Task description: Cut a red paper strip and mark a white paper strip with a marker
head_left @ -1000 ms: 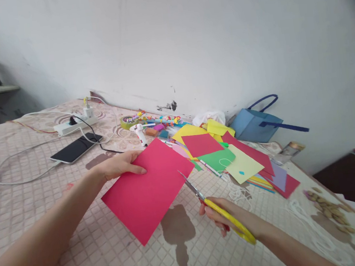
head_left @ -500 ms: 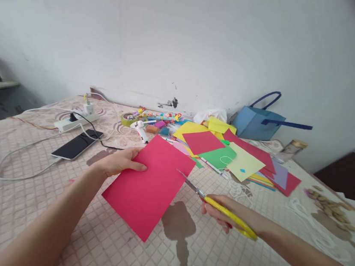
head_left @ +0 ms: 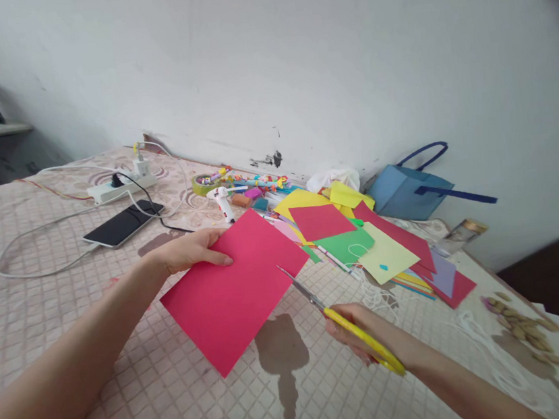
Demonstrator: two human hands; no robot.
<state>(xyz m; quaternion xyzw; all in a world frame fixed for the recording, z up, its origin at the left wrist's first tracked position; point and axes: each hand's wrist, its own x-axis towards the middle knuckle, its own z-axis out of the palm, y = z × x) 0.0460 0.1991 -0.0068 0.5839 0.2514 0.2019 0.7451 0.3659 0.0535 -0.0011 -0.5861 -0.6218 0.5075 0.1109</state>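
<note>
1. Sheet (head_left: 239,299): pinched by left hand (head_left: 190,250) at its far-left edge.
2. Scissors (head_left: 344,323): grasped in right hand (head_left: 368,319), slant lengthwise toward sheet, tip overlapping near-right edge.
3. Nearer that edge: right hand.

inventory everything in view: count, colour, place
held sheet: 1, pinkish red, in left hand
scissors: 1, yellow handle, in right hand
phone: 1, black, left
power strip: 1, white, behind phone
glue gun: 1, white, behind held sheet
tape roll: 1, greenish, near wall
loose sheets: several, mixed colours, right of centre
bag: 1, blue, by wall
string: uncountable, white, right
small pieces: several, brown, far right
patterned cover: 1, pale, below hands
left hand: 1, bare, gripping held sheet
right hand: 1, bare, holding scissors
</note>
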